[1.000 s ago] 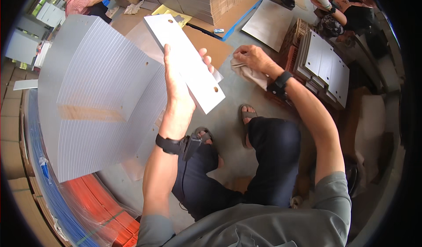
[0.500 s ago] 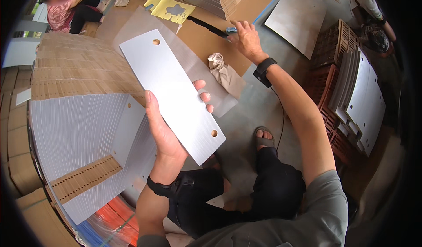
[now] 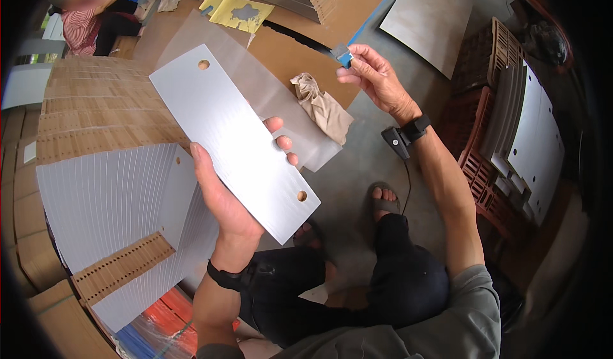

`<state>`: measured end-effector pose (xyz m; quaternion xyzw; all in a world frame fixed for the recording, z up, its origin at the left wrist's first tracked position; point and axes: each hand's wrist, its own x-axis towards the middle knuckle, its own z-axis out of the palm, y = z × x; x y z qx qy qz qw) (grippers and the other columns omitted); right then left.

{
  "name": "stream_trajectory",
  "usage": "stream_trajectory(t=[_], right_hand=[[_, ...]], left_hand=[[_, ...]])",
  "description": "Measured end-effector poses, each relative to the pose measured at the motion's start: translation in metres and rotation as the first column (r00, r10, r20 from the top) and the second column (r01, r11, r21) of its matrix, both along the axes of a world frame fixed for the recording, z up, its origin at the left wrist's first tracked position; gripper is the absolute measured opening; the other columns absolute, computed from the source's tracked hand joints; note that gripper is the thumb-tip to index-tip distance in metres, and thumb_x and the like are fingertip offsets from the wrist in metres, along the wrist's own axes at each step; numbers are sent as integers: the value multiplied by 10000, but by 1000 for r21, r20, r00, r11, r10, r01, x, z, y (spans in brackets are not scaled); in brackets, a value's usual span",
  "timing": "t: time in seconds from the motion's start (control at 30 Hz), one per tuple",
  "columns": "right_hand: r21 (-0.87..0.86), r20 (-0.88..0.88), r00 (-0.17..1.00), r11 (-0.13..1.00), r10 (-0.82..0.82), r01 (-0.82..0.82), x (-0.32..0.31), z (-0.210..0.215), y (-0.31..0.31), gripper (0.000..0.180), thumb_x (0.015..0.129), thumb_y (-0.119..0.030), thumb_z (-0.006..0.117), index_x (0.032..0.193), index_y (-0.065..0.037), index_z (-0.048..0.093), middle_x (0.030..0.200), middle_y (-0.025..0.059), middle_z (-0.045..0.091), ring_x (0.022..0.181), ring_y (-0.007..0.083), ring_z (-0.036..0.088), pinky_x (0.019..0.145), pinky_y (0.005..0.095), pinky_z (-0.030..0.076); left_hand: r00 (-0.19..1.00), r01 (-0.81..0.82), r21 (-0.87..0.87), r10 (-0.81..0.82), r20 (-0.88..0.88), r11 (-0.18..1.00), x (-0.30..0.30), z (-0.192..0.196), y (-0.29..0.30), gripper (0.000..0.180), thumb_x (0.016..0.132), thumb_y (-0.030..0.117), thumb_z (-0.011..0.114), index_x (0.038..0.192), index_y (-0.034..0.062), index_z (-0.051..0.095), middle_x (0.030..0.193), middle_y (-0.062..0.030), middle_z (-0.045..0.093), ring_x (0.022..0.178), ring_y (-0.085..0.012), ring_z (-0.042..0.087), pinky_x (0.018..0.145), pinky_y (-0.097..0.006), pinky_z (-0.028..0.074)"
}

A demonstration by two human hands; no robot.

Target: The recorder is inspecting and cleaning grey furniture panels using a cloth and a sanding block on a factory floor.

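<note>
A long flat silver-grey panel (image 3: 233, 142) with a round hole near each end lies tilted across my left hand (image 3: 230, 206). The thumb presses along its near left edge, and the fingertips curl round the opposite edge. Farther off to the right, my right hand (image 3: 378, 78) pinches a small blue piece with a thin greyish flat end (image 3: 343, 57), perhaps a small scraper; its exact kind is too small to make out. The right hand is raised above the brown board and apart from the panel. Crumpled brown paper (image 3: 322, 110) lies beyond the panel.
Stacked panels with brown edges (image 3: 115, 193) fill the left side. Yellow paper with a grey smear (image 3: 239, 11) lies on the work surface. Reddish crates (image 3: 476, 135) and more grey panels (image 3: 527, 135) stand at right. Another person (image 3: 96, 17) sits at the far left.
My right hand has come up off the board with the small blue piece between its fingers, drawing slightly right and nearer. The panel in my left hand has shifted a little left in view.
</note>
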<state>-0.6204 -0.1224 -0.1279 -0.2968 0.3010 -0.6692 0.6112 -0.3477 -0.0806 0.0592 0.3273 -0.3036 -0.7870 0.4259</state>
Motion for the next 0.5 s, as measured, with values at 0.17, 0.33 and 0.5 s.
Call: stream_trajectory(t=[0.17, 0.33, 0.5], right_hand=[[-79, 286, 955, 995, 75, -55, 28, 17, 39, 239, 1021, -104, 617, 1255, -55, 607, 1177, 70, 641, 924, 126, 661, 887, 272, 596], [-59, 230, 973, 998, 32, -19, 26, 38, 67, 178, 1011, -81, 628, 1186, -55, 619, 1110, 71, 674, 931, 107, 645, 828, 238, 561], [-40, 37, 999, 999, 8, -7, 47, 86, 116, 399, 904, -92, 761, 1268, -50, 602, 1181, 66, 646, 1073, 128, 619, 919, 289, 515]], left_hand=[[1000, -19, 7, 19, -13, 1000, 1, -2, 3, 757, 982, 730, 320, 1375, 102, 478, 1233, -199, 623, 985, -294, 617, 832, -451, 517], [995, -93, -3, 93, 47, 996, -3, -2, -5, 714, 1012, 667, 321, 1368, 75, 500, 1215, -229, 615, 966, -313, 619, 800, -474, 537], [988, -148, -47, 150, 33, 988, 5, -12, -17, 686, 1007, 672, 328, 1294, 81, 526, 1199, -231, 614, 952, -318, 606, 807, -475, 531]])
